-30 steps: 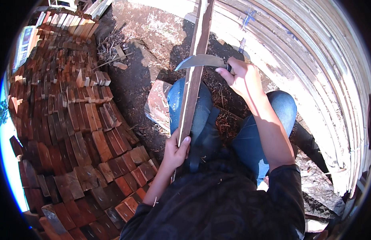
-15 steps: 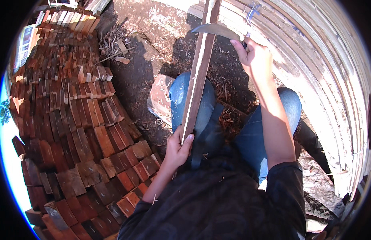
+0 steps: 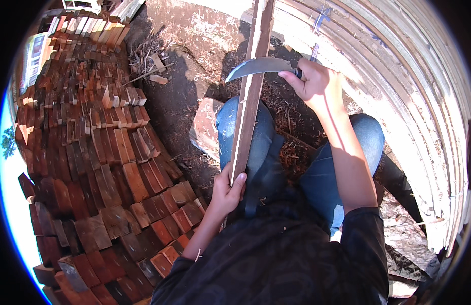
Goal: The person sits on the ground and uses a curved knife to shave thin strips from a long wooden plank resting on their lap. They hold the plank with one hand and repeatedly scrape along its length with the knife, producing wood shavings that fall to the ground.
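Observation:
A long brown wooden strip (image 3: 248,109) with a pale edge slants up and away from me over my left thigh. My left hand (image 3: 229,190) is wrapped round its near end, thumb on the side. In my right hand (image 3: 318,84) is the dark handle of a curved sickle (image 3: 259,67). Its grey blade lies across the strip's upper part, the tip pointing left past the wood. Whether the edge bites into the wood cannot be told.
Stacked reddish-brown wood blocks (image 3: 113,183) fill the left side. Long pale boards (image 3: 393,66) are piled at the right. Shavings and sticks litter the dark ground (image 3: 169,96). Beside my left knee lies a flat reddish slab (image 3: 206,127).
The sickle and my right hand have come down along the strip towards me and slightly left. More of the blade's flat face shows. My left hand keeps its hold.

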Available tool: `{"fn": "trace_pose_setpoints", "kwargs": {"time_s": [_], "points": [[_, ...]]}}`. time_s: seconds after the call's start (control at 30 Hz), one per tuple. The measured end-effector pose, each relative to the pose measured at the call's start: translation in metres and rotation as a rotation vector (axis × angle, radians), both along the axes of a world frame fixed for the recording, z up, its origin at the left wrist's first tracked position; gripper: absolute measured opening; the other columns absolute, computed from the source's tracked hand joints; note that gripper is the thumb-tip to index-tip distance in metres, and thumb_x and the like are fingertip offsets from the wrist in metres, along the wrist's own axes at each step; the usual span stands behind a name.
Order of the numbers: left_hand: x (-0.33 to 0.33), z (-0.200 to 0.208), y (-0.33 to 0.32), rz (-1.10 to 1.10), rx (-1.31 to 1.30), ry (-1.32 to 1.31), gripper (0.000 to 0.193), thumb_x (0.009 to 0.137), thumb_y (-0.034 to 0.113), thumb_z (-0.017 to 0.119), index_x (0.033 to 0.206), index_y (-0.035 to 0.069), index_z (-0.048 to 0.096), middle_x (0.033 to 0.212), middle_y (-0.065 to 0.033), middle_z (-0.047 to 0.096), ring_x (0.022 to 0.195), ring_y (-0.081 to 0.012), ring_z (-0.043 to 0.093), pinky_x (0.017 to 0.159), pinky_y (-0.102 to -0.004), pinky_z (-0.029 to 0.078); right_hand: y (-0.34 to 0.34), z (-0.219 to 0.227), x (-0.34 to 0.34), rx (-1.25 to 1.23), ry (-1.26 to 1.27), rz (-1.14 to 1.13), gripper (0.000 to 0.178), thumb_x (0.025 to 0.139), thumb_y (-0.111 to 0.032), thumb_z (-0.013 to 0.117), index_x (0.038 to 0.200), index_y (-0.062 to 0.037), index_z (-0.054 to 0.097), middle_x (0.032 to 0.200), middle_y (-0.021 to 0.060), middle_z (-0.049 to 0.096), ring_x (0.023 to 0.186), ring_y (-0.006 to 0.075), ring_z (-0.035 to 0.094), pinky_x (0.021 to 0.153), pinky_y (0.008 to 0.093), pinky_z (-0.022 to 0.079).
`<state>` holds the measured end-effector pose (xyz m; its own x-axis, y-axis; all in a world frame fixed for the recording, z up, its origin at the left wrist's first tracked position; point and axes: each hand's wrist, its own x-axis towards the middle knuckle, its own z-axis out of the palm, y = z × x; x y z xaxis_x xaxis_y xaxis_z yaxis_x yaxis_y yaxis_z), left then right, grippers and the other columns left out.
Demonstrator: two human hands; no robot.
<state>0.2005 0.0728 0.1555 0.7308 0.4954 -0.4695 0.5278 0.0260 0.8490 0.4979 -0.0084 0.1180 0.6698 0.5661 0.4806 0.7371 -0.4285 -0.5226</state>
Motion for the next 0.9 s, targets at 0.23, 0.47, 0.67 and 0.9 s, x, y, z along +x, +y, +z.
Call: {"fn": "trace_pose_setpoints", "kwargs": {"time_s": [0.23, 0.47, 0.67, 0.9], "points": [[0.000, -0.001, 0.003, -0.020, -0.044, -0.015, 0.031, 0.098, 0.027, 0.051, 0.109, -0.002, 0.051, 0.056, -0.0013, 0.049, 0.043, -0.0084, 0.046, 0.041, -0.0235, 0.037, 0.001, 0.001, -0.008, 0.013, -0.033, 0.022, 0.056, 0.080, -0.057, 0.066, 0.060, -0.0072, 0.051, 0.049, 0.0075, 0.051, 0.043, 0.0258, 0.056, 0.042, 0.0360, 0.045], [-0.002, -0.001, 0.005, -0.011, -0.022, 0.003, 0.030, 0.098, 0.019, 0.052, 0.118, -0.003, 0.051, 0.056, 0.0000, 0.049, 0.044, -0.0072, 0.046, 0.042, -0.0235, 0.037, 0.009, 0.018, 0.018, -0.052, 0.178, -0.007, 0.058, 0.081, -0.061, 0.063, 0.060, -0.0065, 0.057, 0.045, 0.0065, 0.051, 0.042, 0.0253, 0.059, 0.040, 0.0361, 0.046], [-0.005, -0.006, 0.004, 0.014, -0.069, 0.001, 0.030, 0.098, 0.023, 0.051, 0.113, -0.003, 0.049, 0.056, -0.0008, 0.049, 0.043, -0.0078, 0.045, 0.041, -0.0236, 0.037, 0.010, 0.017, 0.018, -0.128, 0.115, 0.070, 0.059, 0.086, -0.060, 0.058, 0.063, -0.0063, 0.059, 0.047, 0.0077, 0.055, 0.045, 0.0255, 0.061, 0.045, 0.0371, 0.051], [0.002, -0.001, 0.001, 0.007, -0.066, 0.030, 0.033, 0.097, 0.020, 0.052, 0.119, -0.005, 0.050, 0.055, -0.0001, 0.049, 0.044, -0.0074, 0.046, 0.042, -0.0236, 0.037, 0.011, 0.009, 0.063, -0.090, -0.146, 0.013, 0.061, 0.087, -0.062, 0.053, 0.062, -0.0070, 0.057, 0.047, 0.0076, 0.053, 0.041, 0.0257, 0.058, 0.039, 0.0349, 0.047]]}}
